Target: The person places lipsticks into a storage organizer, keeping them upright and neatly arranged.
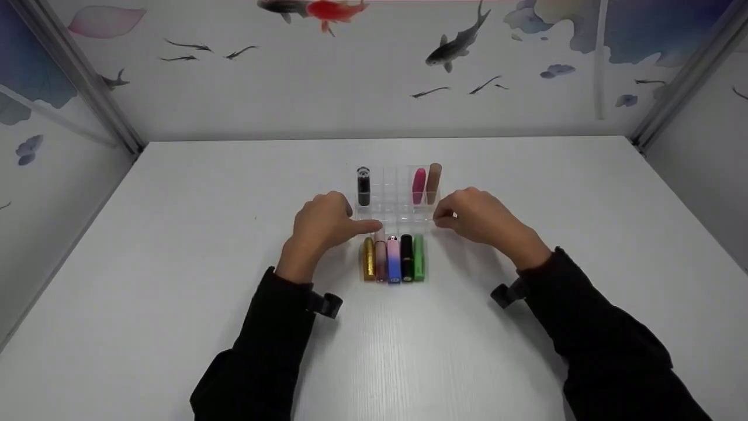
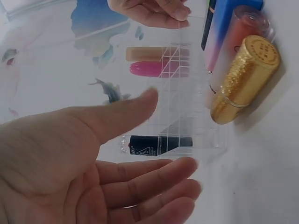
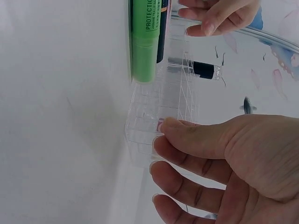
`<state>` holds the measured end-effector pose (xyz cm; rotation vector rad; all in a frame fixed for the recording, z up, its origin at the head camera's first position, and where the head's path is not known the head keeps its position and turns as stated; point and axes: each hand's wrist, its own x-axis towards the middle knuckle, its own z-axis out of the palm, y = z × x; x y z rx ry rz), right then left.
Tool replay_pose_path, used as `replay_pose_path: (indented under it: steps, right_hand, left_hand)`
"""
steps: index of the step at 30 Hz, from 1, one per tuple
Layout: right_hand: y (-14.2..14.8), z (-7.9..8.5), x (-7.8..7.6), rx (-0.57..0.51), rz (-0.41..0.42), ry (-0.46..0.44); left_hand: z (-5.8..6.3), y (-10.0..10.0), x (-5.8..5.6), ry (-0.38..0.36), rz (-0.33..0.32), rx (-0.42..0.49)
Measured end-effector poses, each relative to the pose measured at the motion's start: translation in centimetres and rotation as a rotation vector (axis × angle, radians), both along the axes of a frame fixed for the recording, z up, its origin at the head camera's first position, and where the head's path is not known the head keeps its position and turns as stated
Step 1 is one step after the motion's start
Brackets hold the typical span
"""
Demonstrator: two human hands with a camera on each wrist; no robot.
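Observation:
A clear divided lipstick holder (image 1: pixel 390 187) stands on the table with a black lip tube (image 1: pixel 363 187) at its left end. A pink tube (image 1: pixel 419 186) and a tan tube (image 1: pixel 433 183) occupy its right end. My left hand (image 1: pixel 324 222) is beside the holder's left side, fingers straight and thumb stretched over its front. In the left wrist view a gap shows between that thumb and the fingers. At the front right corner, my right hand (image 1: pixel 479 216) pinches the holder's edge between thumb and forefinger; its other fingers (image 3: pixel 187 186) are loosely bent.
In front of the holder several tubes lie in a row: gold (image 1: pixel 369 259), rosy clear (image 1: pixel 381 260), pink-blue (image 1: pixel 394 260), black (image 1: pixel 407 258) and green (image 1: pixel 418 257). Behind the white table (image 1: pixel 234 175) rises a wall (image 1: pixel 350 88) printed with fish.

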<state>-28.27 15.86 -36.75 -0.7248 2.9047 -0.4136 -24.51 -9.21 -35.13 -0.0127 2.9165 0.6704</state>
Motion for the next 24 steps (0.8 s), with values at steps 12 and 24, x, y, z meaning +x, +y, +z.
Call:
replay_pose_path:
  steps: [12,24]
  right_hand:
    - [0.0,-0.1,0.0,-0.008,-0.006,-0.015]
    - [0.0,0.0,0.0,-0.012,0.010,0.005]
  left_hand:
    - [-0.7,0.0,-0.1,-0.244,-0.097,-0.008]
    - [-0.9,0.3,-0.2,-0.260,-0.083,-0.043]
